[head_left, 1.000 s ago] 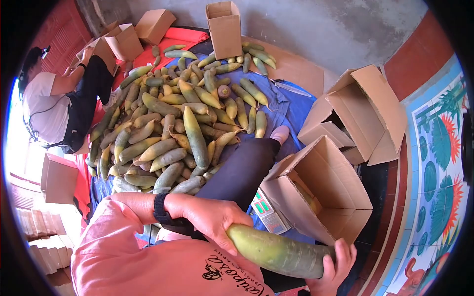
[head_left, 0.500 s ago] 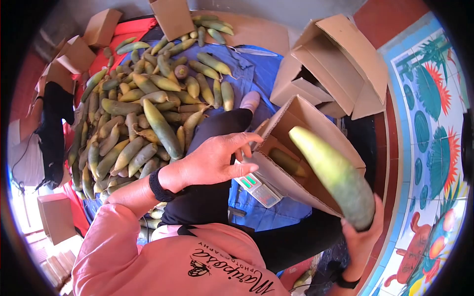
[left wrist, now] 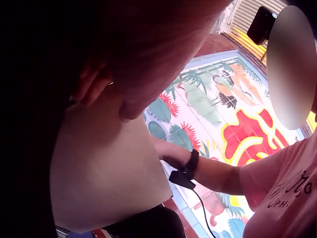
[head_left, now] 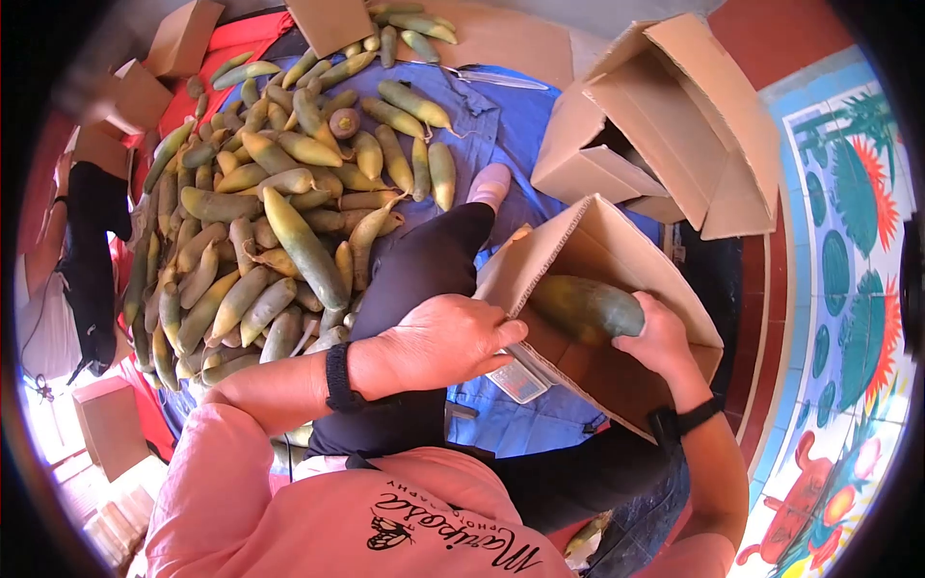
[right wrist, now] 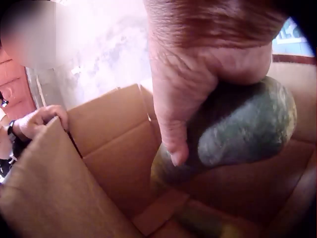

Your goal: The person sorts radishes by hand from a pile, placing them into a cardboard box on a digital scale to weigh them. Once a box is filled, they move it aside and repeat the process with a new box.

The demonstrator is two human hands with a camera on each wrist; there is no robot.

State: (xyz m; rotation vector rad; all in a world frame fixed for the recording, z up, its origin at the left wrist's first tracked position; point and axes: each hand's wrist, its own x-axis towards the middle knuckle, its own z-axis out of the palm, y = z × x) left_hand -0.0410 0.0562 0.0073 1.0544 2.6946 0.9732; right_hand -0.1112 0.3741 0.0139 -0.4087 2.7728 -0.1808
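Observation:
My right hand grips the thick end of a large green radish inside an open cardboard box. Its thumb lies along the radish's side in the right wrist view, where the radish slants down between the box walls. Another radish lies lower in the box, partly hidden. With my left hand I pinch the near left edge of the box, thumb on one face and fingers over the other. A digital scale shows beside the box, partly covered by its wall.
A big heap of green radishes spreads over a blue sheet on the left. More open cardboard boxes stand behind the held box. Another person sits at the far left. A tiled mural wall runs along the right.
The right hand has lifted the radish from my lap and lowered it into the box. The left hand has let go of the radish and moved onto the box edge.

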